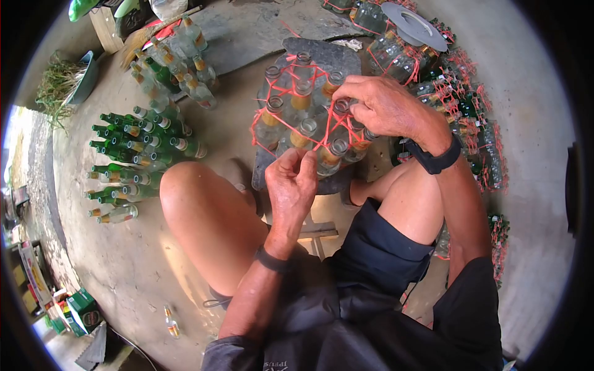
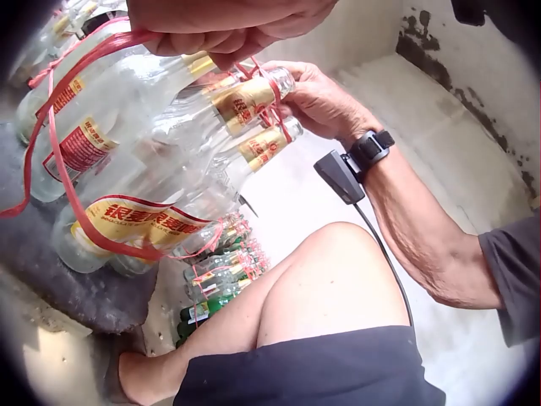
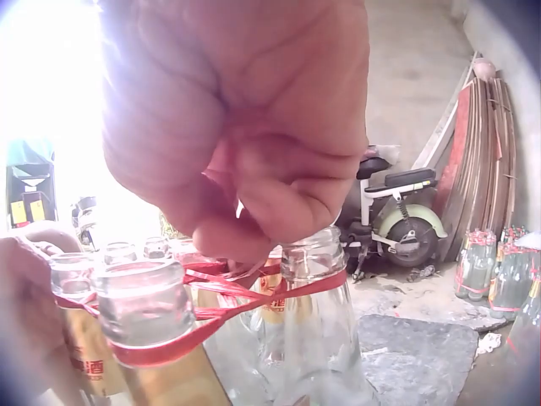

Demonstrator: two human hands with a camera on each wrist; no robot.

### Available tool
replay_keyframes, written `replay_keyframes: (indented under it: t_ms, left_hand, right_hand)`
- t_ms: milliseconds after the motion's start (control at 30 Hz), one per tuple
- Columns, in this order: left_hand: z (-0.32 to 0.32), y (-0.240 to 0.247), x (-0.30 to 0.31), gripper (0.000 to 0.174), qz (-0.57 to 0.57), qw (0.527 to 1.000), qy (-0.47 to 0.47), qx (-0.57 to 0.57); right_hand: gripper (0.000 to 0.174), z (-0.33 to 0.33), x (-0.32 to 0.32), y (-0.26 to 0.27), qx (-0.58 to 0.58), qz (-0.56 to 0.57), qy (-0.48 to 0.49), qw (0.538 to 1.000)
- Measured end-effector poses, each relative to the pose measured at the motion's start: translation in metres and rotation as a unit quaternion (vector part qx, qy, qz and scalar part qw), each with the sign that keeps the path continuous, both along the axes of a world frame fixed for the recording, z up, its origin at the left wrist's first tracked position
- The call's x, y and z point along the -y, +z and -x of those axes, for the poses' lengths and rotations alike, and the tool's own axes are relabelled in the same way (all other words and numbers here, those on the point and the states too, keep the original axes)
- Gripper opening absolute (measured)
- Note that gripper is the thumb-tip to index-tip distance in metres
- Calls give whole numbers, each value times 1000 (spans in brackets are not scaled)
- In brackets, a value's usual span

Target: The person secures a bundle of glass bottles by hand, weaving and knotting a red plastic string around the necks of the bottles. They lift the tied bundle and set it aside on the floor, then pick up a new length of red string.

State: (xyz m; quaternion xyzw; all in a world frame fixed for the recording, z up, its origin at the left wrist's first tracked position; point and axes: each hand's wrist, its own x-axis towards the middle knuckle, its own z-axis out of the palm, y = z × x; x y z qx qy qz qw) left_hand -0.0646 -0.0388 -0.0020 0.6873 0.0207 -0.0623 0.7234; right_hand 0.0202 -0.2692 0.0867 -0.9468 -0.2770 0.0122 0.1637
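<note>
At left, a seated person's left hand (image 1: 291, 182) pinches red plastic strap (image 3: 161, 352) at the near edge of a bundle of clear glass bottles (image 1: 302, 100), which stands just ahead on the dark surface (image 2: 110, 296). The bottles point mouths-up, long axes vertical; at right, the right hand (image 1: 387, 106), nearer to the bundle, hangs over the necks, finger and thumb pressed together on the strap.

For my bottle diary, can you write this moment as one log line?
left fingers: holding red strip | right fingers: curled at bottle necks | clear bottles: bunched upright | green bottles: on floor
</note>
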Motion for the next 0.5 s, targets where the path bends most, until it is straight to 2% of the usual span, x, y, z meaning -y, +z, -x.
replay_keyframes:
  t_ms: [133,200,333,500]
  left_hand:
    - [-1,-6,0,22,1,1000,-1,9]
    - [-2,-7,0,22,-7,1000,-2,6]
    - [-1,-8,-1,23,2,1000,-8,8]
    - [-1,-14,-1,22,-11,1000,-17,-4]
  right_hand:
    - [25,15,-13,7,-34,1,-53,998]
    - [25,14,-11,-2,12,-13,-46,999]
    - [26,19,-19,-5,31,5,-72,997]
    - [16,25,-27,-4,56,-42,-86,994]
